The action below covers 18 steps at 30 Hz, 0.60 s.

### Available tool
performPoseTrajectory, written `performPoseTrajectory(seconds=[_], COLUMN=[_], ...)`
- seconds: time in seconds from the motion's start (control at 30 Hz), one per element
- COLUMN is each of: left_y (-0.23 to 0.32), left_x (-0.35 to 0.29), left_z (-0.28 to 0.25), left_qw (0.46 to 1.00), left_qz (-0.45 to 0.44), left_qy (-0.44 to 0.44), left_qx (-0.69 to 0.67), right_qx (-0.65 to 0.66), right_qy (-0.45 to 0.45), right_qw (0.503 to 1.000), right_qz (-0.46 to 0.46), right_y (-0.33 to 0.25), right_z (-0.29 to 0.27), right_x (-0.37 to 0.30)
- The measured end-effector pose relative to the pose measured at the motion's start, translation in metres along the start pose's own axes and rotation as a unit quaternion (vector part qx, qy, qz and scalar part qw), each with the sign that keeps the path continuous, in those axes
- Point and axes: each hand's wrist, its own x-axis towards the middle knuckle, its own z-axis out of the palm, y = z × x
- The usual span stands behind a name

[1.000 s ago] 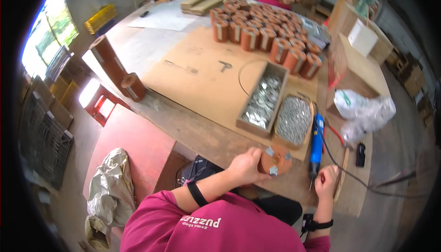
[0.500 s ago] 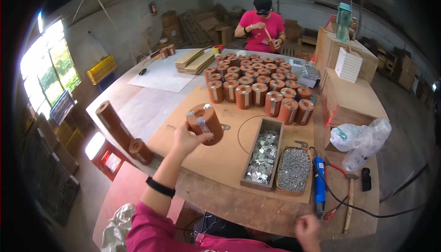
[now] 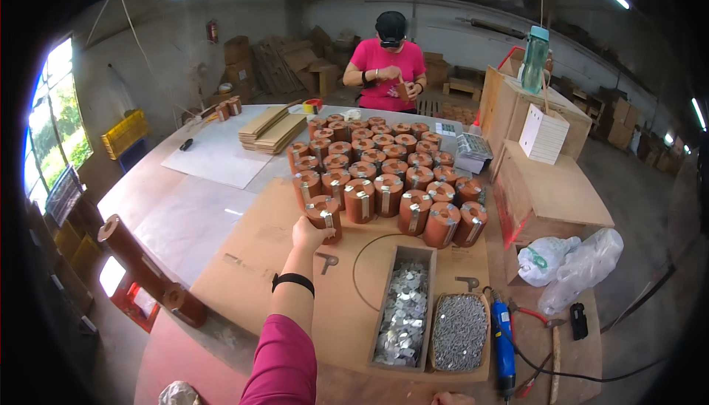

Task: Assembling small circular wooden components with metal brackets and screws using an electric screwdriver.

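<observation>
Head view: my nearer left hand [image 3: 306, 235] has fingers clamped on the upright cylinder [image 3: 323, 211], forward-right, beside other cylinders [image 3: 360, 199]; right hand [image 3: 452, 399], can't tell.

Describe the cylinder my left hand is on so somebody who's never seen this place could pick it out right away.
On the large table, look for the cluster of reddish-brown cylinders. Go to its near left corner, on the window side. The cylinder there is the only one in the group with a hand on it: your left hand grasps it low down.
</observation>
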Motion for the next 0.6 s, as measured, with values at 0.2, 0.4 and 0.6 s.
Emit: performPoseTrajectory(seconds=[0.2,0.4,0.6], left_y=[0.000,0.007,0.038], left_x=[0.032,0.017,-0.030], left_z=[0.055,0.051,-0.047], left_qw=[0.998,0.993,0.975], left_qz=[-0.051,-0.027,0.129], left_qy=[0.016,0.055,0.078], left_qx=[-0.045,-0.104,-0.161], right_qx=[-0.009,0.010,0.021], right_qy=[-0.019,0.006,0.001], right_qw=[0.999,1.000,0.999], right_qz=[0.024,0.009,-0.043], right_y=[0.007,0.007,0.010], right_z=[0.009,0.005,0.003], right_x=[-0.003,-0.003,-0.001])
